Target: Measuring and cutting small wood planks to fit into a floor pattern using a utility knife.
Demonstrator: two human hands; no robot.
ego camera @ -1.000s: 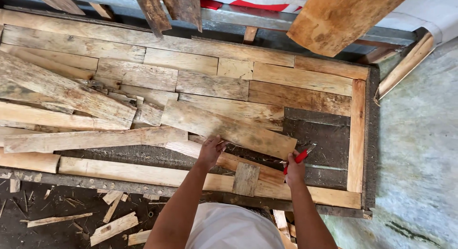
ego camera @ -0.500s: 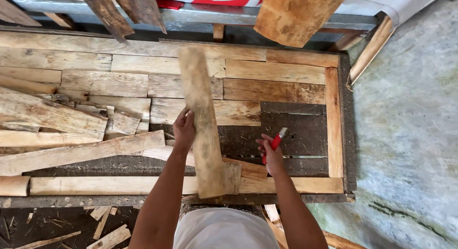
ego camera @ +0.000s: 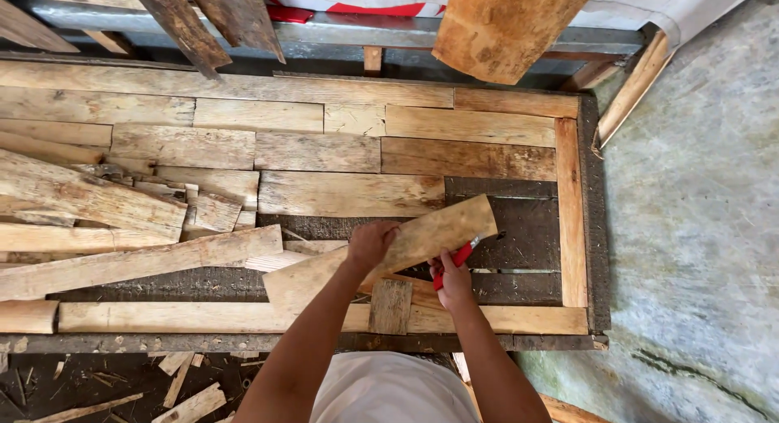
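My left hand (ego camera: 370,243) grips a long flat wooden plank (ego camera: 438,227) near its middle; the plank lies slanted, its right end raised over the dark gap in the panel. My right hand (ego camera: 453,277) is closed around a red-handled tool (ego camera: 461,256), just below the plank. Both hands hover over a wide wooden frame (ego camera: 571,212) partly filled with rows of fitted boards (ego camera: 349,193). A short wood block (ego camera: 391,304) rests on the frame's near rail, right under my hands.
Loose planks (ego camera: 122,265) pile up on the panel's left side. Rough slabs (ego camera: 503,25) lean against the far edge. Wood scraps (ego camera: 182,399) litter the ground at lower left. Bare concrete floor (ego camera: 698,228) lies to the right.
The plank stood nearly upright in my left hand half a second ago; now it is swung down to a slanted, near-horizontal lie across the gap. My right hand stays close by with the tool.
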